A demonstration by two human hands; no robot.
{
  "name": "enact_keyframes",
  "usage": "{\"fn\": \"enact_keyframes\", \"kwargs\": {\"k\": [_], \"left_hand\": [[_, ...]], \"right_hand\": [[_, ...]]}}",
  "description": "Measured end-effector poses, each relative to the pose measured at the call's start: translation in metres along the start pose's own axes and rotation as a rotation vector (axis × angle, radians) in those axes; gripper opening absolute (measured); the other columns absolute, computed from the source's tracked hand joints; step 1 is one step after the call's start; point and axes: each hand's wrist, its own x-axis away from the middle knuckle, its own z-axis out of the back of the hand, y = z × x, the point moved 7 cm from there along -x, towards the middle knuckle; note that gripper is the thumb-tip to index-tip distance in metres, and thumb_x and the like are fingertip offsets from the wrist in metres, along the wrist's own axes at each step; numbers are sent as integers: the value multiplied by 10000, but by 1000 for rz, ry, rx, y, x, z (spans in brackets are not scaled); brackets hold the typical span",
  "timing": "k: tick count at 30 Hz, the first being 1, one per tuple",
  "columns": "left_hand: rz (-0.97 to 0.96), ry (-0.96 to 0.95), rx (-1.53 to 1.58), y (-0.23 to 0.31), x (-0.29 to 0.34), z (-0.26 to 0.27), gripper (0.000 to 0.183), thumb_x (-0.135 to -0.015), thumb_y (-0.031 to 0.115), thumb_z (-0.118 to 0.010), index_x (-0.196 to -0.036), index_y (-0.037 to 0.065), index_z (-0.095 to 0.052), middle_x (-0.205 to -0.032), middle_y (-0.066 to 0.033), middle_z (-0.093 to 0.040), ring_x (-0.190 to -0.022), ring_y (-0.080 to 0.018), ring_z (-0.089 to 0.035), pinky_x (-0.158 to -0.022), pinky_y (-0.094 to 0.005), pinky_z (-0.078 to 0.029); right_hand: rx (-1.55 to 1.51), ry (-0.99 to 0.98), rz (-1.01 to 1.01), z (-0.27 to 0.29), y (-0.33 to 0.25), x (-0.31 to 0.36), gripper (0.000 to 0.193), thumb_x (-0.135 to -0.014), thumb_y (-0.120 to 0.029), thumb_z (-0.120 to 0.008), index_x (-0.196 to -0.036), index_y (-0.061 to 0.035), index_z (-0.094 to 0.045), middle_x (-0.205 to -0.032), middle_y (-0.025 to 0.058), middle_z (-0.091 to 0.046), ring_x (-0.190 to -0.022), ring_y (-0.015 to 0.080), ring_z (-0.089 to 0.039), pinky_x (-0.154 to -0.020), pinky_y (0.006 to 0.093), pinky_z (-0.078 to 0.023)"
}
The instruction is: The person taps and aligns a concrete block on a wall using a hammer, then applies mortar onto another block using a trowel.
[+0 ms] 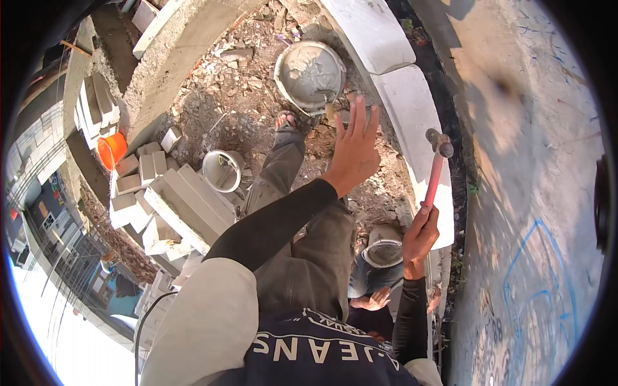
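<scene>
The right hand (421,239) wraps its fingers round the hammer (435,175) above the white block wall (412,112), the left hand (355,147) spreads its fingers empty, so hammering looks in hand, and a tap would call for keeping the left clear.

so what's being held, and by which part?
Right hand holds the hammer by its red handle, well away from the head. Left hand is open, holding nothing.

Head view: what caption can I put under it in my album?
The right hand grips a hammer near the white blocks; the left hand spreads its fingers above the rubble.
</scene>
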Motion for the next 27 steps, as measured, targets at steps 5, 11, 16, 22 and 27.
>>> {"fn": "enact_keyframes", "kwargs": {"k": [5, 11, 16, 22, 27], "left_hand": [[209, -90, 276, -56, 100, -1, 827, -844, -63, -553, -1615, 16, -265, -1677, -328, -93, -1473, -545, -317, -1196, -629, -296], [314, -106, 349, -97, 131, 38, 837, -817, -124, -521, -1606, 66, -316, -1657, -357, -150, -1305, -571, -492, -1014, -506, -517], [208, -42, 392, -115, 87, 65, 744, -880, -54, -558, -1589, 73, -372, -1664, -304, -245, -1256, -491, -590, -1075, -459, -481], [6, -55, 208, -125, 18, 111, 723, -864, 11, -686, -1545, 106, -463, -1629, -275, -336, -1175, -377, -663, -1013, -421, -518], [119, -93, 163, -133, -41, 139, 760, -835, 172, -809, -1519, 77, -491, -1514, -290, -433, -1208, -396, -607, -1015, -439, -506]], "right_hand": [[225, 41, 224, -42, -22, -37, 295, -1104, -240, -493, -1183, 14, -621, -684, 156, -599, -580, 292, -596, -551, 398, -456], [290, 98, 220, -52, -22, -44, 257, -1093, -225, -512, -1186, -4, -604, -745, 212, -669, -652, 415, -680, -575, 467, -509], [290, 112, 210, -56, -43, -37, 344, -1129, -357, -457, -1091, -49, -605, -711, 210, -630, -582, 384, -623, -545, 480, -456], [62, 150, 64, -70, -52, 61, 340, -1096, -354, -535, -1154, -30, -623, -676, 152, -623, -499, 303, -593, -477, 408, -432], [-813, -167, -778, -134, 14, 194, 279, -1080, -334, -572, -1152, -68, -612, -740, -33, -531, -516, 75, -504, -466, 245, -416]]}}
